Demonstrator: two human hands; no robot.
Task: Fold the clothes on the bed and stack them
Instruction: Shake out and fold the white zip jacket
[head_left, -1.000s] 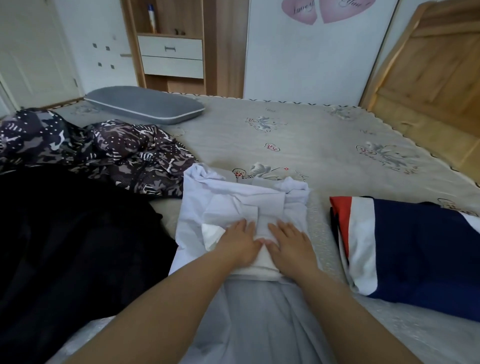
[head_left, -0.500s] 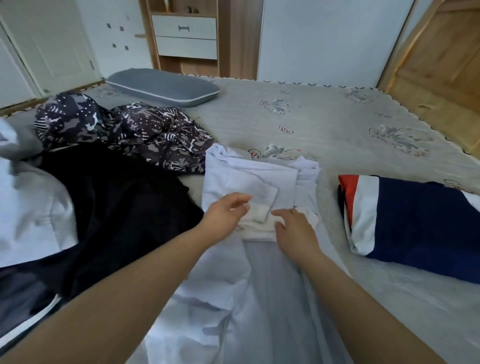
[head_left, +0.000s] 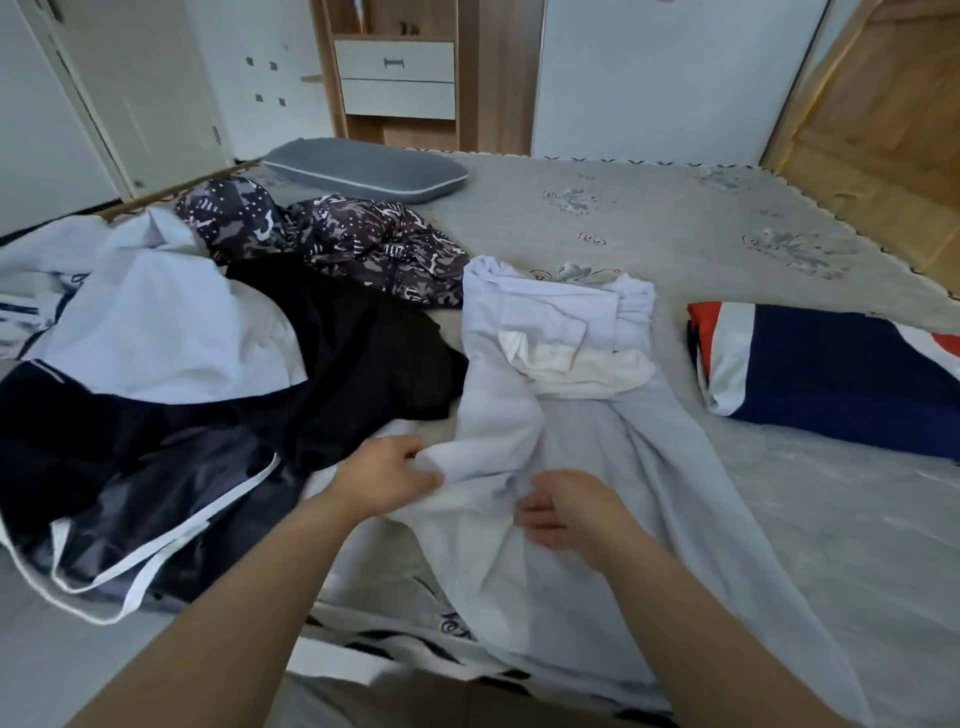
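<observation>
Left hand (head_left: 387, 480) is pinching the white shirt (head_left: 550, 415) beside the black clothes (head_left: 358, 364), right hand (head_left: 569, 512) is lying loose on it, so we are smoothing before folding.

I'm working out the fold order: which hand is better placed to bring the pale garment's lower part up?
Left, probably: the left hand already pinches the pale garment at its edge; the right hand only rests on it.

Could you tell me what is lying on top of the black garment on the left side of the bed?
A white garment drapes over the black garment's left part, and a camouflage-patterned garment overlaps its far edge. How far the black cloth runs beneath them is hidden.
</observation>
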